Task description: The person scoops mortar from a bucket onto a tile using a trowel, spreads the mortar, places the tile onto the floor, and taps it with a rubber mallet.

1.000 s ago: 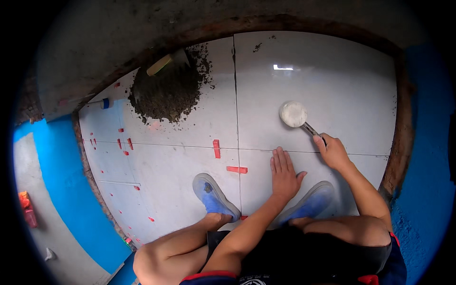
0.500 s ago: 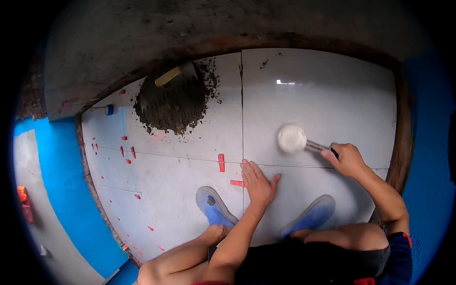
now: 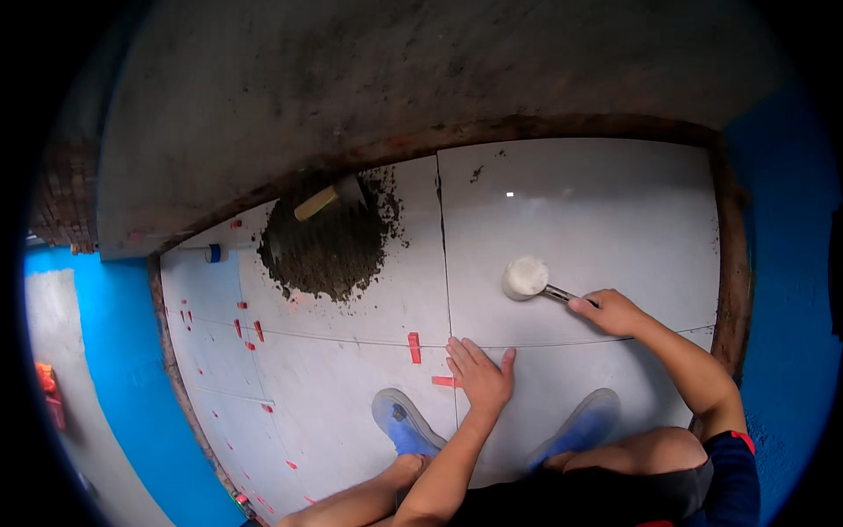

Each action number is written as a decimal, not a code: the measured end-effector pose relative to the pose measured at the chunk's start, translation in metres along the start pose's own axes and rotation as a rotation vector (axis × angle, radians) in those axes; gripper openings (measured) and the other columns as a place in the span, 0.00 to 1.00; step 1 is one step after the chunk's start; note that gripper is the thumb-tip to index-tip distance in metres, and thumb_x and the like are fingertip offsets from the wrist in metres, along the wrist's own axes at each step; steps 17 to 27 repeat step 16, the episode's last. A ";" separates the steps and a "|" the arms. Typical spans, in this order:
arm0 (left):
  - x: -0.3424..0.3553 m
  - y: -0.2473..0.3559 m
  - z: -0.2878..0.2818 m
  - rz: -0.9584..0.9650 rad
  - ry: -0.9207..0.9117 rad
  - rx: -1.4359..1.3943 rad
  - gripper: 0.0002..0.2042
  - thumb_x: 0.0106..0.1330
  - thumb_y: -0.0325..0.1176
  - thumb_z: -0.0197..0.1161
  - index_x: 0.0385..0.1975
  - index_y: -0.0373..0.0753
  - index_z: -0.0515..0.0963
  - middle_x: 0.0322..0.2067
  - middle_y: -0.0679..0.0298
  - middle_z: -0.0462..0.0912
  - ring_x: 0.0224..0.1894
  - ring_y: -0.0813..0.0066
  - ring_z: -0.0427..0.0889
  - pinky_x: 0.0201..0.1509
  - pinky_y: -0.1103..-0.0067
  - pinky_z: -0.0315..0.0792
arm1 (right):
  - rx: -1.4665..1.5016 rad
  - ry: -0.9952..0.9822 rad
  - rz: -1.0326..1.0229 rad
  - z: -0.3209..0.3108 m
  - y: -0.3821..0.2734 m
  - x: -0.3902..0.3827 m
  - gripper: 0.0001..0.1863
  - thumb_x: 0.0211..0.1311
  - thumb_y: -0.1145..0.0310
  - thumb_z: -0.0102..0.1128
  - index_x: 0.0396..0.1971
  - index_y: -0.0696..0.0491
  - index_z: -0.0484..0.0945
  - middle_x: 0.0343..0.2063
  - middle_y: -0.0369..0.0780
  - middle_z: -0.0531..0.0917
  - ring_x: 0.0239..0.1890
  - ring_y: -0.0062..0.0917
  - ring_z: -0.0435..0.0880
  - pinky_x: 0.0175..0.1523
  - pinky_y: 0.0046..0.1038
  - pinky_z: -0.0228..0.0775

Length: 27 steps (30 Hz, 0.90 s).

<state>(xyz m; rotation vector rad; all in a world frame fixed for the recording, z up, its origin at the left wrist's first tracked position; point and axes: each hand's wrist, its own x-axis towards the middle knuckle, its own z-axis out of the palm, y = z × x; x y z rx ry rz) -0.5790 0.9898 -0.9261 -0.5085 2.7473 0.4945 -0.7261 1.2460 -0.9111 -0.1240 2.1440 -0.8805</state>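
Note:
In my right hand (image 3: 608,312) is a mallet, gripped by its handle, with a round white head (image 3: 525,277) over the far right tile. Whether that head touches the tile or hangs just above it I cannot tell. My left hand (image 3: 483,376) lies flat with fingers spread, across the seam where the large pale floor tiles (image 3: 580,228) meet. Beside its fingertips stand two red tile wedges: one red wedge (image 3: 414,348) sits across the seam, another red wedge (image 3: 444,381) is close to the wrist side.
A dark mortar heap (image 3: 325,255) covers part of the far left tile, with a yellow-handled trowel (image 3: 316,204) on it. Several small red wedges line the seams at left. A bare grey wall (image 3: 395,79) rises behind. My blue shoes (image 3: 408,424) rest on the near tiles.
The whole scene has slid lower in the picture. The mallet has shifted slightly farther away and left over the tile, its head now sharper. My left hand stays flat at the seam.

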 end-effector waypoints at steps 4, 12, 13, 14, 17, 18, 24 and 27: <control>0.026 0.016 -0.011 0.161 -0.004 -0.022 0.49 0.65 0.58 0.58 0.65 0.13 0.48 0.69 0.26 0.42 0.73 0.31 0.39 0.75 0.52 0.37 | 0.402 -0.211 0.243 -0.014 0.027 -0.015 0.35 0.69 0.36 0.45 0.19 0.56 0.73 0.14 0.35 0.73 0.20 0.26 0.73 0.30 0.31 0.67; 0.082 0.043 -0.004 0.017 -0.018 0.210 0.52 0.63 0.60 0.58 0.65 0.12 0.47 0.68 0.23 0.42 0.73 0.31 0.38 0.75 0.52 0.36 | 0.156 0.371 0.277 -0.039 0.073 -0.059 0.37 0.69 0.37 0.45 0.28 0.61 0.80 0.23 0.48 0.81 0.27 0.35 0.78 0.39 0.37 0.70; 0.080 0.037 0.003 0.019 -0.014 0.179 0.53 0.62 0.60 0.60 0.65 0.12 0.46 0.68 0.22 0.41 0.73 0.30 0.37 0.75 0.51 0.34 | 0.181 0.365 0.324 -0.044 0.062 -0.066 0.36 0.69 0.37 0.45 0.29 0.60 0.80 0.23 0.48 0.81 0.26 0.36 0.78 0.38 0.37 0.70; 0.080 0.033 0.013 0.028 -0.016 0.141 0.54 0.61 0.59 0.61 0.66 0.12 0.45 0.67 0.22 0.41 0.73 0.29 0.37 0.75 0.50 0.33 | 0.191 0.397 0.313 -0.041 0.066 -0.067 0.35 0.69 0.38 0.45 0.29 0.59 0.80 0.23 0.48 0.82 0.27 0.37 0.79 0.37 0.39 0.70; 0.077 0.061 0.033 0.101 -0.078 0.170 0.54 0.61 0.59 0.61 0.66 0.12 0.44 0.67 0.22 0.40 0.73 0.29 0.36 0.75 0.49 0.32 | 0.291 0.535 0.207 -0.026 0.074 -0.049 0.30 0.70 0.42 0.49 0.39 0.58 0.81 0.30 0.50 0.84 0.35 0.39 0.84 0.43 0.39 0.73; 0.077 0.061 0.033 0.101 -0.078 0.170 0.54 0.61 0.59 0.61 0.66 0.12 0.44 0.67 0.22 0.40 0.73 0.29 0.36 0.75 0.49 0.32 | 0.291 0.535 0.207 -0.026 0.074 -0.049 0.30 0.70 0.42 0.49 0.39 0.58 0.81 0.30 0.50 0.84 0.35 0.39 0.84 0.43 0.39 0.73; 0.077 0.061 0.033 0.101 -0.078 0.170 0.54 0.61 0.59 0.61 0.66 0.12 0.44 0.67 0.22 0.40 0.73 0.29 0.36 0.75 0.49 0.32 | 0.291 0.535 0.207 -0.026 0.074 -0.049 0.30 0.70 0.42 0.49 0.39 0.58 0.81 0.30 0.50 0.84 0.35 0.39 0.84 0.43 0.39 0.73; 0.077 0.061 0.033 0.101 -0.078 0.170 0.54 0.61 0.59 0.61 0.66 0.12 0.44 0.67 0.22 0.40 0.73 0.29 0.36 0.75 0.49 0.32 | 0.291 0.535 0.207 -0.026 0.074 -0.049 0.30 0.70 0.42 0.49 0.39 0.58 0.81 0.30 0.50 0.84 0.35 0.39 0.84 0.43 0.39 0.73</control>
